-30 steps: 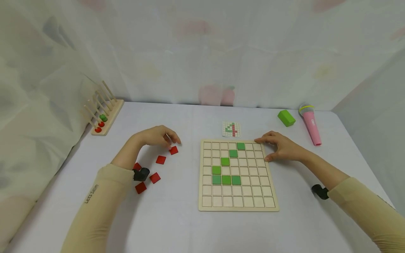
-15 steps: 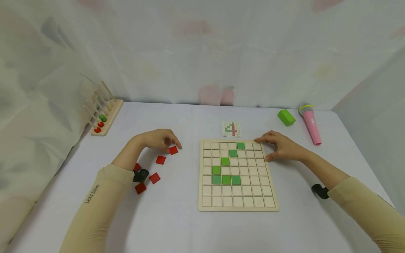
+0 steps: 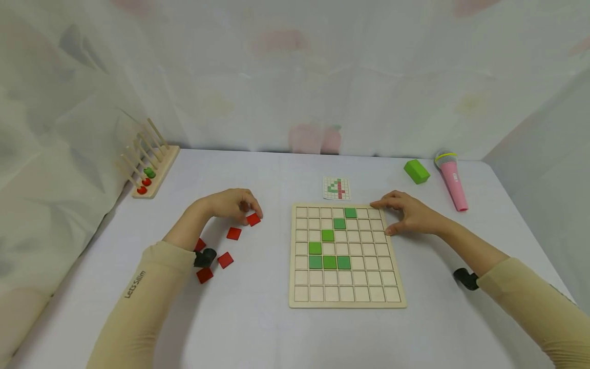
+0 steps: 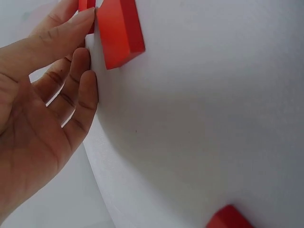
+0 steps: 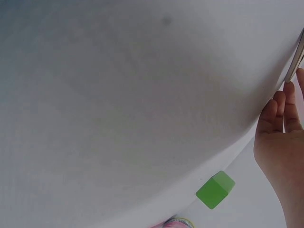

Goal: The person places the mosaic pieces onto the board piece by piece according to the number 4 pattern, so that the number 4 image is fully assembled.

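In the head view my left hand [image 3: 232, 203] pinches a red square tile [image 3: 254, 219] between thumb and fingers, low over the table. The left wrist view shows that tile [image 4: 86, 5] at the fingertips, with a second red block [image 4: 118, 33] close beside the thumb. My right hand [image 3: 412, 212] rests against the upper right corner of a wooden grid board [image 3: 348, 303], fingers on the top edge and thumb on the right edge. Several green tiles [image 3: 329, 262] sit in the board's cells, in a diagonal and a short row. In the right wrist view only the board's edge [image 5: 294, 61] shows.
Several more red tiles [image 3: 226, 260] lie left of the board, one partly behind the left wrist. A pattern card [image 3: 337, 188] lies behind the board. Farther off stand a pegged wooden rack [image 3: 159, 177], a green block [image 3: 417, 171] and a pink toy microphone [image 3: 454, 184].
The left fingers have closed in on the farthest red tile, which has shifted slightly to the right. My right hand and the board stay in place.
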Tool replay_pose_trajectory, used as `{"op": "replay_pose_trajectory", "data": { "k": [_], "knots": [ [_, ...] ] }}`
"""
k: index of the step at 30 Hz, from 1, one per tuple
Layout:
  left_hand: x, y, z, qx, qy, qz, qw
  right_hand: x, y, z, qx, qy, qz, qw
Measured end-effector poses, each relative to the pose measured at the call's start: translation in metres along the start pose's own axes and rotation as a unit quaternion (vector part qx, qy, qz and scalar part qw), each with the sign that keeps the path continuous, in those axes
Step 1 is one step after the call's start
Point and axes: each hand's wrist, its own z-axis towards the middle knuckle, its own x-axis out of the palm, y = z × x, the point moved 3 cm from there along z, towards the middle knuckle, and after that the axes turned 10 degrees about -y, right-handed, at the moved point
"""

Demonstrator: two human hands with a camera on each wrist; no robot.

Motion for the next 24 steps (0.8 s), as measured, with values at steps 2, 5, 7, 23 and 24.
{"op": "replay_pose_trajectory", "data": {
  "k": [2,5,7,23,24],
  "knots": [
    [0.000,0.001,0.001,-0.004,-0.004,0.002,1.0000,0.000,0.000,0.000,0.001,0.000,0.001,1.0000],
    [0.001,0.000,0.001,-0.010,-0.010,0.007,0.9999,0.000,-0.001,0.000,0.003,0.000,0.002,1.0000],
    [0.000,0.000,0.001,-0.010,-0.015,0.009,0.9998,0.000,-0.001,0.000,0.004,0.001,0.003,1.0000],
    [0.000,-0.018,0.008,0.009,-0.032,0.017,0.9993,0.000,0.001,0.001,0.009,0.002,0.005,1.0000],
    [0.000,-0.020,0.009,0.008,-0.032,0.017,0.9993,0.000,0.000,0.001,0.009,0.002,0.005,0.9999]
  ]
}}
